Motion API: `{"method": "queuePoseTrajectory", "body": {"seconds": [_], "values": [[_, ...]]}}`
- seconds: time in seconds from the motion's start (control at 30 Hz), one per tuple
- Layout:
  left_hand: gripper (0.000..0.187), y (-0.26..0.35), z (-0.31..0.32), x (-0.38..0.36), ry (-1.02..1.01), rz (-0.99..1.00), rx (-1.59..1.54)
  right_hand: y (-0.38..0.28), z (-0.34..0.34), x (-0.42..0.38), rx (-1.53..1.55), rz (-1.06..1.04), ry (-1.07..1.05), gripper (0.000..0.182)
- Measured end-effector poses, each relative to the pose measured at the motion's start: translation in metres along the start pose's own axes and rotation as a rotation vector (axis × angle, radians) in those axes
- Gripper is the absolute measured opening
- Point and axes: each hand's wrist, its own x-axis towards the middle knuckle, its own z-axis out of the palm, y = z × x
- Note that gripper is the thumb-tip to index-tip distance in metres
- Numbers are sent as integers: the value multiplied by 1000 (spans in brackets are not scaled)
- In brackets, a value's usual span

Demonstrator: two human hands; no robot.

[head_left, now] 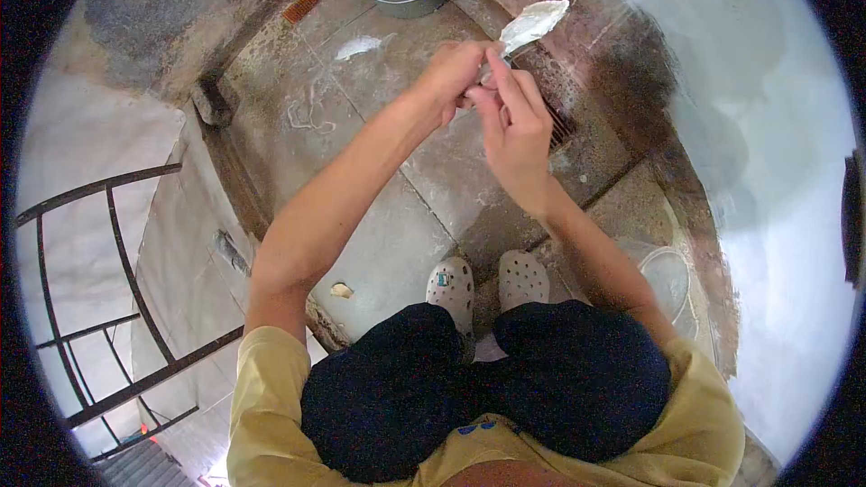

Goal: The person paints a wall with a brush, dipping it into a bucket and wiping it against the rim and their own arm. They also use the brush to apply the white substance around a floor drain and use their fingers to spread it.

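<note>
The left hand [454,78] grips the trowel [508,47] pointing far right, likely to hold its paste [539,20] clear; what the right hand [519,126] pinches, I cannot tell.

A leaf-shaped trowel [533,26], blade coated white, is held slanting forward and right.

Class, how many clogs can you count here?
2: the left clog, near the picture's lower middle, and the right clog, just right of it.
</note>
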Motion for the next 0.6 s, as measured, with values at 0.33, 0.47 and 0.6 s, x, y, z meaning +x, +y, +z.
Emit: {"method": "queuePoseTrajectory", "body": {"seconds": [0.33,0.47,0.6], "values": [[34,-6,-5,3,132,337,355,18,-6,-7,-54,-150,-35,48],[33,-2,0,-9,283,546,789,19,-2,-16,-31,-39,2,36],[34,-6,-8,-8,452,785,1102,33,-11,-22,-67,-74,-18,24]]}}
